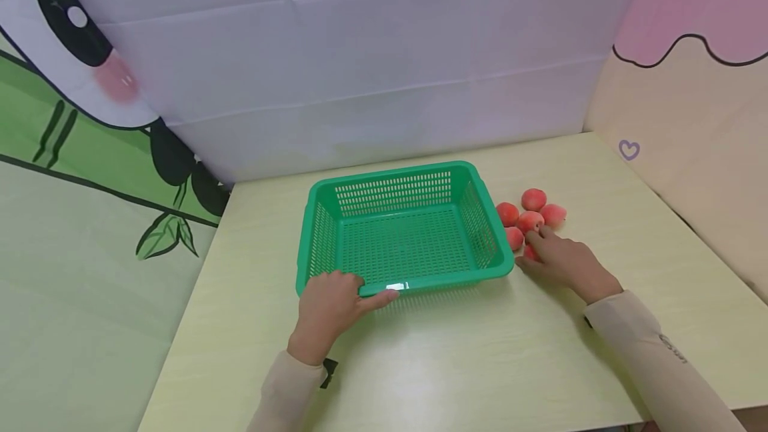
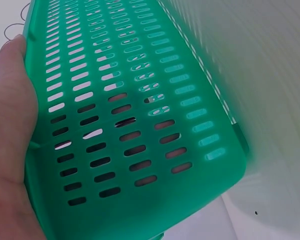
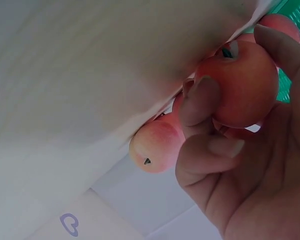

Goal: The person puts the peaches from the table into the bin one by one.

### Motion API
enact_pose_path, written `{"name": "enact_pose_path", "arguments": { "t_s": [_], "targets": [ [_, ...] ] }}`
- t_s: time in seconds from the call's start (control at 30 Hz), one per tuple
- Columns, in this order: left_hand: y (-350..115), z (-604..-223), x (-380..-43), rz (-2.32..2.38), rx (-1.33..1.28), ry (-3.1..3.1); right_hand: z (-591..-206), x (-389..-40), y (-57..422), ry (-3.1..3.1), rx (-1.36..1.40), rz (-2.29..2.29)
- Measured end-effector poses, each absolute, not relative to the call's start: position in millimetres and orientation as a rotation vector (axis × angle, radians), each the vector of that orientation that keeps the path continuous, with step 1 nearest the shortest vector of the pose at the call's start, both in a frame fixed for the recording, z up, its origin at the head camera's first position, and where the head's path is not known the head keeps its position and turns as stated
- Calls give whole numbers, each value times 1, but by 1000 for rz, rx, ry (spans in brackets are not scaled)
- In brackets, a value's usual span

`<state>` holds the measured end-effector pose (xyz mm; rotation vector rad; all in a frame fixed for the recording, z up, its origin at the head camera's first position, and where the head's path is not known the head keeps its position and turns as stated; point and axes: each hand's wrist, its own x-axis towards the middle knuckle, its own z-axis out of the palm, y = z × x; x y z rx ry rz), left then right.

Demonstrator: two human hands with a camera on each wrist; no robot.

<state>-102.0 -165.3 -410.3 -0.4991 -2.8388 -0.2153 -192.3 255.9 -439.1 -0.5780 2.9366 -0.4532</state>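
Note:
A green plastic basket (image 1: 408,239) with slotted walls stands on the table, nothing visible inside it. My left hand (image 1: 331,305) grips its near rim towards the left corner; in the left wrist view the hand (image 2: 10,135) lies along the basket's edge (image 2: 140,200). To the right of the basket, my right hand (image 1: 564,259) holds a small red apple (image 3: 240,82) between thumb and curled fingers, close to the tabletop. Several more apples (image 1: 533,199) lie bunched beside the basket's right wall. Another, yellowish-red apple (image 3: 157,145) shows behind the fingers in the right wrist view.
The pale wooden table (image 1: 420,365) carries the basket and fruit. A light cloth backdrop (image 1: 372,52) rises behind its far edge. Printed panels with cartoon shapes stand on the left (image 1: 108,232) and right (image 1: 690,152).

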Motion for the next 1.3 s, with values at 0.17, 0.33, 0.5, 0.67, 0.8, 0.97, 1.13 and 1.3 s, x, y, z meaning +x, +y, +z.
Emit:
{"name": "enact_pose_path", "arguments": {
  "t_s": [0.17,0.33,0.5,0.67,0.8,0.97,1.13,1.3],
  "targets": [
    [-165,-411,-102,-222,-496,-2819,-432,-191,257,2962,-583,-444],
    [-164,-412,-102,-212,-495,-2811,-420,-188,257,3019,-621,-437],
    [-164,-413,-102,-207,-494,-2805,-409,-184,255,3057,-644,-420],
    [-165,-413,-102,-214,-497,-2785,-400,-181,252,3076,-651,-431],
    [-165,-414,-102,-240,-493,-2795,-396,-180,250,3077,-647,-444],
    [-166,-415,-104,-218,-500,-2803,-393,-180,250,3074,-643,-423],
    [-166,-414,-104,-211,-510,-2792,-392,-179,248,3090,-672,-424],
    [-166,-414,-104,-221,-505,-2779,-390,-178,246,3105,-703,-434]
  ]
}}
